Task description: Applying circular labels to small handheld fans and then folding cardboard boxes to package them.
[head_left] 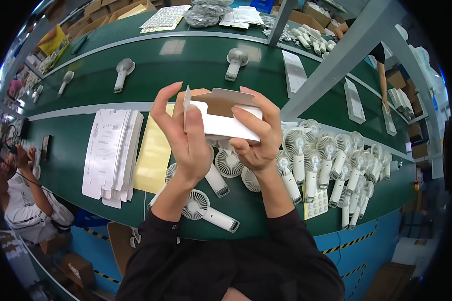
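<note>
Between my two hands is a small white cardboard box (pixel 226 125), held up above the green bench with its end flaps standing open and its brown inside showing. My left hand (pixel 183 133) grips its left end, the thumb against a flap and the index finger raised. Fingers of my right hand (pixel 261 128) wrap the box's right side. Under my hands lie several white handheld fans, among them one fan (pixel 213 210) by my left wrist. A crowd of more white fans (pixel 326 155) covers the bench right of my right hand.
Flat folded white cartons (pixel 108 155) are stacked at left, beside a yellow sheet (pixel 153 150). Fans and closed white boxes lie on the green conveyor (pixel 186 65) beyond. A grey metal post (pixel 336 60) rises at right. A co-worker (pixel 27 195) sits far left.
</note>
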Tool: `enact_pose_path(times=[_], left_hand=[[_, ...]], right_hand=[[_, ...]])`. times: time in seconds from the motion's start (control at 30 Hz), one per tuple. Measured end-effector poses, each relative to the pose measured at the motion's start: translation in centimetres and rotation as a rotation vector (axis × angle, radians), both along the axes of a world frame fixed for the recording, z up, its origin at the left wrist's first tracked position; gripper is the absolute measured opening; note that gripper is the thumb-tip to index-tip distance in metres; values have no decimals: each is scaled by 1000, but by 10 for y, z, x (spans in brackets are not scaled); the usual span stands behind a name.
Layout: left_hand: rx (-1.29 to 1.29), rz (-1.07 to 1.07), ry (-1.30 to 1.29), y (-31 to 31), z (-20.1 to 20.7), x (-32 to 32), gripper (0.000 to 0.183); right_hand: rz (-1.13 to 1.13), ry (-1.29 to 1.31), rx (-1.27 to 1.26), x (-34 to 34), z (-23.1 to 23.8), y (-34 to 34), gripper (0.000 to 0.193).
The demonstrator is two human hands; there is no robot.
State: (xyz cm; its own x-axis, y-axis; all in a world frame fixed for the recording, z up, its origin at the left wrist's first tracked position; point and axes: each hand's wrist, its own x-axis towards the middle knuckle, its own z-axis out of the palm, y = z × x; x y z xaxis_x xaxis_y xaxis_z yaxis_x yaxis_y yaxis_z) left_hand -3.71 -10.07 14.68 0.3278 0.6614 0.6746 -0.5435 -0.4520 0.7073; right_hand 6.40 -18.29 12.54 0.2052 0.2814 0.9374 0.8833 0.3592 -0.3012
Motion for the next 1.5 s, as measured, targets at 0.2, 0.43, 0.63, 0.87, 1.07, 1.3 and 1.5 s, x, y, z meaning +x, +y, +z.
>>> enact_pose_path(times=[0.2, 0.43, 0.63, 0.87, 1.07, 1.3, 1.5], left_hand=[[459, 101, 6, 24, -12, 0, 32], [228, 60, -93, 30, -19, 7, 20], [358, -39, -84, 33, -18, 0, 15], [508, 59, 5, 41, -20, -1, 13], [559, 165, -79, 53, -9, -2, 21], [315, 265, 107, 63, 7, -23, 20], [289, 299, 82, 77, 12, -41, 23]], right_hand=[[50, 120, -72, -2, 7, -8, 41], [309, 227, -226, 1, 11, -14, 33], [592, 866, -533, -1, 30, -20, 41], [487, 557, -585, 12, 25, -22, 52], [142, 96, -478, 15, 34, -7, 61], [-203, -45, -695, 134, -59, 80, 40], [-957, 264, -1130, 214, -122, 114, 69]])
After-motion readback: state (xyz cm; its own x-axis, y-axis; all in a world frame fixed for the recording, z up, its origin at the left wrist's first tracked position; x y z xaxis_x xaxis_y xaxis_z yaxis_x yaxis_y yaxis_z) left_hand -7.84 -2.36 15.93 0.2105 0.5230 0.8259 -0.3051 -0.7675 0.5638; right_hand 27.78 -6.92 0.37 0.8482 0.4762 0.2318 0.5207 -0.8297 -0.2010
